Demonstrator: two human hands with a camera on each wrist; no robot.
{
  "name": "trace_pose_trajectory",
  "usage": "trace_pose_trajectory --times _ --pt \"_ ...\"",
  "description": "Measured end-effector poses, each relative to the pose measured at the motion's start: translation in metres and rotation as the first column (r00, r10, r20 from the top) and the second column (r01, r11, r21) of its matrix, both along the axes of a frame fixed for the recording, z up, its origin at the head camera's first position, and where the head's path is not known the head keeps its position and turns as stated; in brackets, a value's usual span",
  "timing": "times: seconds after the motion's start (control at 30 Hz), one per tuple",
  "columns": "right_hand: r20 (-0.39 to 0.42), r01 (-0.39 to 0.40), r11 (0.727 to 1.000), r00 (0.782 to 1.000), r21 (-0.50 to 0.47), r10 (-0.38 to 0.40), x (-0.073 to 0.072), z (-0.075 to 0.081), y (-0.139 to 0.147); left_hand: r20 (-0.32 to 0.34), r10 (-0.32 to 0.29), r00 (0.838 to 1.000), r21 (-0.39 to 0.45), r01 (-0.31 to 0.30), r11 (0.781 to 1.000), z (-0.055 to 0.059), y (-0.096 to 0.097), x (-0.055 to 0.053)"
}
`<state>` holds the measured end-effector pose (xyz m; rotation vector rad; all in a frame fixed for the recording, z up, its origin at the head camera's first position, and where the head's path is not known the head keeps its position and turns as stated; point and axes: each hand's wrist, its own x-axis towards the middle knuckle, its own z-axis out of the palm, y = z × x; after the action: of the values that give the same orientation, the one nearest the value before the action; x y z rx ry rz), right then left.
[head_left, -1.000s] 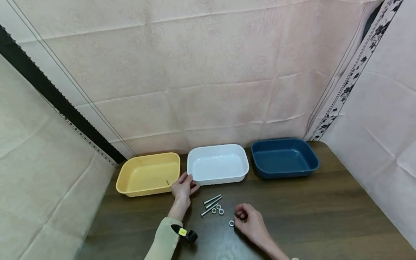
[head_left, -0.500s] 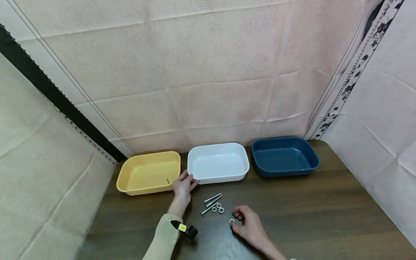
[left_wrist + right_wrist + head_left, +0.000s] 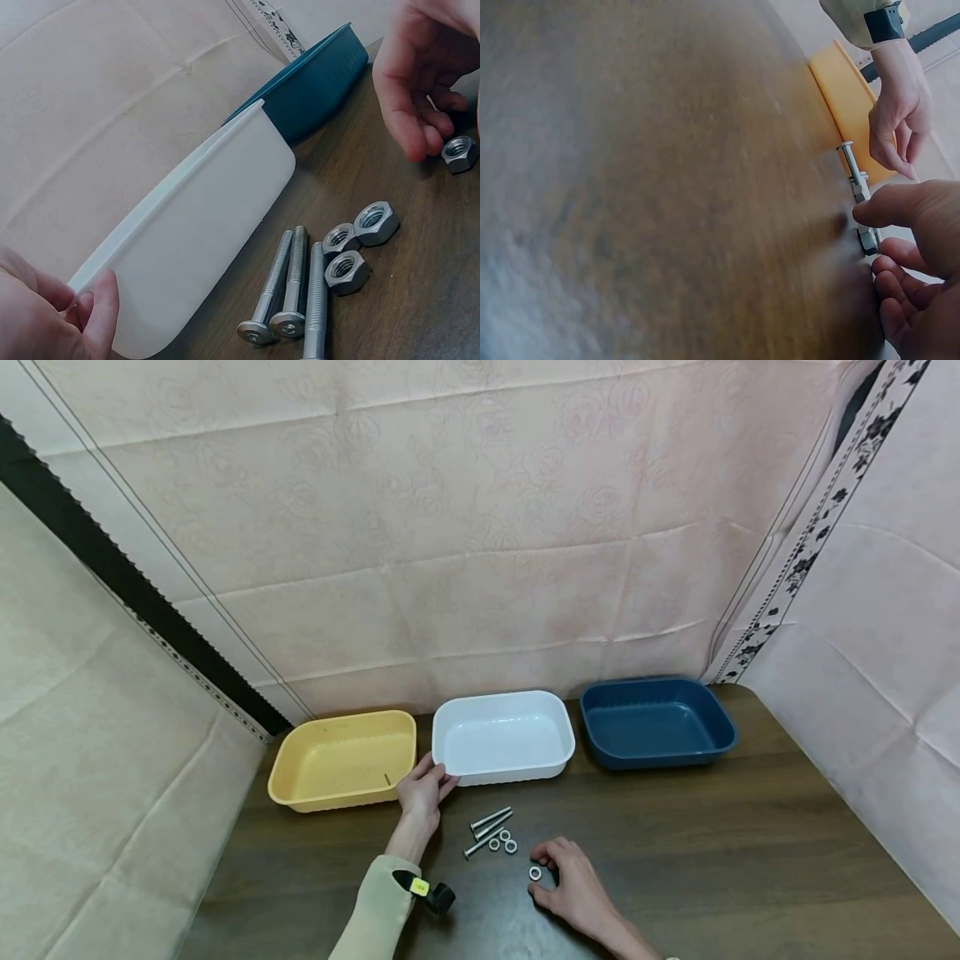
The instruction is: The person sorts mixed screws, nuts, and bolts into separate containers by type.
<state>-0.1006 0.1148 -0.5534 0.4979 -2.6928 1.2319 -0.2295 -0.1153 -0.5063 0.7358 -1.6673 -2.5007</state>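
Dark wood-grain table [image 3: 750,852]. Positions relative to white tray [image 3: 502,735] on it: yellow tray [image 3: 345,756] left; blue tray [image 3: 660,731] right; three bolts [image 3: 295,277] and three nuts [image 3: 351,280] clustered in front; single nut [image 3: 535,873] farther out in front

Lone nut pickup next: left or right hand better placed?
Right hand, I'd say: its thumb and fingers flank the lone nut. The left hand is farther off, gripping the white tray at a near corner.

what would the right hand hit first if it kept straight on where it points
Most likely the lone nut just ahead of the right hand; whether they already touch is hard to tell.
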Motion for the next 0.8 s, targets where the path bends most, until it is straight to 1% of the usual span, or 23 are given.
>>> trace_pose_trajectory --times 0.23,0.37,0.53,0.8 --pt "-0.020 0.009 0.999 1.000 0.039 -0.008 -0.0008 0.0001 -0.0008 -0.010 0.001 1.000 0.006 -0.001 1.000 0.0010 0.0006 0.0005" --pt "-0.047 0.011 0.998 0.999 0.067 -0.008 -0.0007 0.0004 -0.0017 -0.011 -0.010 1.000 0.009 0.011 1.000 -0.0013 -0.0007 -0.0003" --pt "-0.067 0.014 0.995 0.998 0.097 -0.008 -0.0007 -0.0014 -0.0025 -0.006 -0.020 1.000 0.005 0.020 1.000 -0.0011 -0.0009 0.0003" --pt "-0.083 0.010 0.996 0.997 0.090 -0.002 -0.0006 -0.0018 -0.0029 -0.010 -0.024 1.000 0.001 0.024 1.000 -0.0010 -0.0006 0.0019"
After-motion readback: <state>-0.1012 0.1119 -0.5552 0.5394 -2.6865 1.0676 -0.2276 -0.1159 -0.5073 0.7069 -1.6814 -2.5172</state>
